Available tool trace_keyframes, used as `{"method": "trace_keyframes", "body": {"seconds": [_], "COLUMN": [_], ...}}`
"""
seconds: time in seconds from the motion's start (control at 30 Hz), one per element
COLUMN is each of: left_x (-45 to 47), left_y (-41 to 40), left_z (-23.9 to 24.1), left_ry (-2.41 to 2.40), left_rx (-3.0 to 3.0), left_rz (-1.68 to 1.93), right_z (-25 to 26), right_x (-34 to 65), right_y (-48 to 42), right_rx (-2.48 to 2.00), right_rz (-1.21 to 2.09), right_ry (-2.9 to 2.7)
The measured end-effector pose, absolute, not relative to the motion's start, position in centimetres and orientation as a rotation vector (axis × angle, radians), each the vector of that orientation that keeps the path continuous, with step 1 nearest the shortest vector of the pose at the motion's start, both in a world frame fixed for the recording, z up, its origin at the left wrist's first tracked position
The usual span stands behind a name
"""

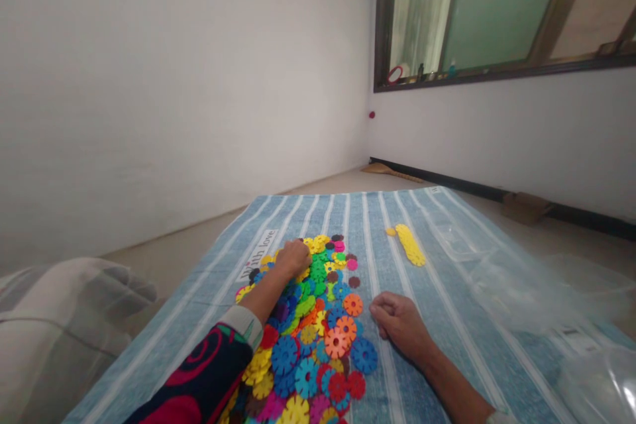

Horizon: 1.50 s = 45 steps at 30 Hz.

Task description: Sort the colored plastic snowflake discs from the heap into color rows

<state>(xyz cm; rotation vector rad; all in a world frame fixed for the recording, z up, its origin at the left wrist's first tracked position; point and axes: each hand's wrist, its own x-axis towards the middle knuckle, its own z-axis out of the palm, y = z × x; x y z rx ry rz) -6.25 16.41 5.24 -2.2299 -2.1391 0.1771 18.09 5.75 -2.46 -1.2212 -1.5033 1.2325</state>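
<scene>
Observed: a heap of flat, notched plastic discs (304,308) in mixed colours occupies the lower centre of the frame, on a blue cloth with white stripes (365,232). The left hand (294,257) is at the upper left part of the heap, back uppermost, fingers bent down among yellow discs; its fingertips are hidden, so whether it grips a disc cannot be told. The patterned sleeve (203,371) of that arm crosses the heap's left side. The right hand (400,323) lies right of the heap, at lower right of centre, apart from the discs, with fingers loosely curled inward; no item shows in it, though the inside of the palm is not visible. Above it, right of centre, a row of yellow discs (411,245) lies overlapped in a slanting line, with a single yellow disc (391,232) just beside its upper left end. Clear plastic containers (457,242) appear along the cloth's right side, their outlines partly blurred. Printed lettering (259,253) reading "With love" is noted on the cloth, left of the heap. A framed window (489,13) fills the upper right.
</scene>
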Motion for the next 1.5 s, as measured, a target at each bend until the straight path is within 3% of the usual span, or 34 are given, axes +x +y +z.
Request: {"method": "trace_keyframes", "body": {"seconds": [0.97, 1.5], "left_x": [-8.3, 9.6], "left_y": [20.6, 25.6], "left_z": [4.5, 3.4], "left_ry": [-2.444, -2.679], "left_rx": [-2.190, -2.710], "left_rz": [-0.322, -0.663], "right_z": [-2.5, -2.3], "right_x": [18.1, 17.4], "right_y": [5.7, 6.3], "right_rx": [-1.241, -1.178], "right_rz": [1.239, 1.262], "right_ry": [-1.516, -1.436]}}
